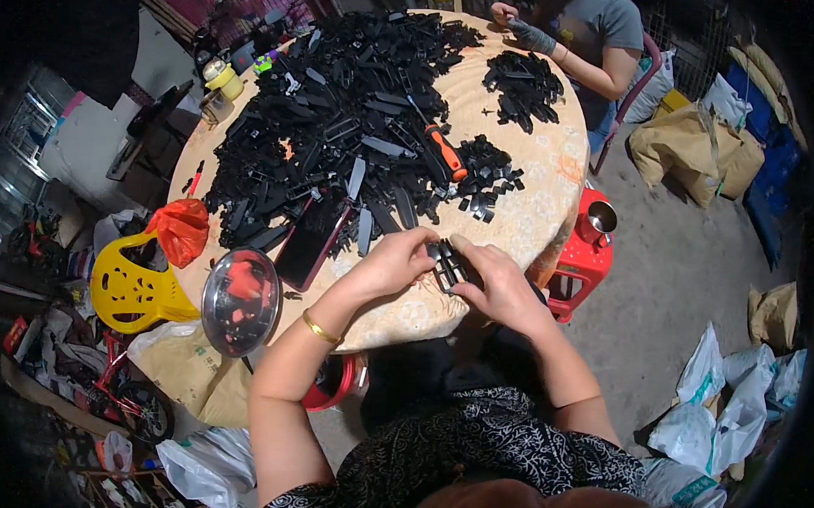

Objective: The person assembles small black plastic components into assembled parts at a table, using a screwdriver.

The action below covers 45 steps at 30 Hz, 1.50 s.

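Close to the near edge of the round table, my left hand [394,264] and my right hand [502,285] hold a small black plastic part [446,268] between them. Fingers and thumbs press on it from both sides; it looks ribbed, with shiny bits, and its exact kind is unclear. Just beyond lies a large heap of black plastic pieces [340,124], some long and flat. A screwdriver with an orange handle [448,156] rests on the heap's right side. Left of my left hand lies a dark phone [313,241] with a reddish edge.
A clear plastic bowl [241,301] and a red plastic bag [179,230] sit at the left edge of the patterned tablecloth [537,196]. A co-worker [589,44] sits at the far right near a smaller black pile [525,88]. A metal cup [597,221] stands on a red stool [583,262].
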### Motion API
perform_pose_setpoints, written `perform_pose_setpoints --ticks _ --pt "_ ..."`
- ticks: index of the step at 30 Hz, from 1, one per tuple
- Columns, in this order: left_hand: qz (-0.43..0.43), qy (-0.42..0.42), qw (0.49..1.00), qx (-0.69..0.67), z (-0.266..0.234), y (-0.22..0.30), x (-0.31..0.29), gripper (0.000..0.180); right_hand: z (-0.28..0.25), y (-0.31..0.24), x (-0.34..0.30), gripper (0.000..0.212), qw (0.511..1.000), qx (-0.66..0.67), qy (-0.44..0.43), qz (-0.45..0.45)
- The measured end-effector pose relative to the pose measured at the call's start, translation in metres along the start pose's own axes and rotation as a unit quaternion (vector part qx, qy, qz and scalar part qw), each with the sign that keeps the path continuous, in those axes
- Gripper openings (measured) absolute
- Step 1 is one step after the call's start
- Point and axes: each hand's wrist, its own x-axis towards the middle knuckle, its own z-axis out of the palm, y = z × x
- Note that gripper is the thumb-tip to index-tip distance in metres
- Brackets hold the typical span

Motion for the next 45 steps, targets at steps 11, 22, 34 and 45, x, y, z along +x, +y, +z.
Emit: perform_pose_setpoints --ticks 11,22,34,45 --pt "-0.054 0.299 0.89 0.341 -0.026 -0.009 -0.029 0.036 -0.015 0.046 0.025 0.025 0.981 -0.137 0.138 0.02" --pt "0.029 0.374 0.884 0.279 -0.041 -0.027 -0.008 0.017 -0.004 0.064 0.033 0.006 0.971 -0.199 0.134 0.003" --pt "0.031 0.192 0.861 -0.47 -0.039 -0.016 0.017 0.024 -0.021 0.075 0.04 0.016 0.991 -0.09 0.065 0.079" --pt "0.026 0.004 0.792 -0.61 -0.023 -0.027 0.016 0.037 -0.026 0.065 0.045 0.008 0.974 -0.212 0.019 0.077"
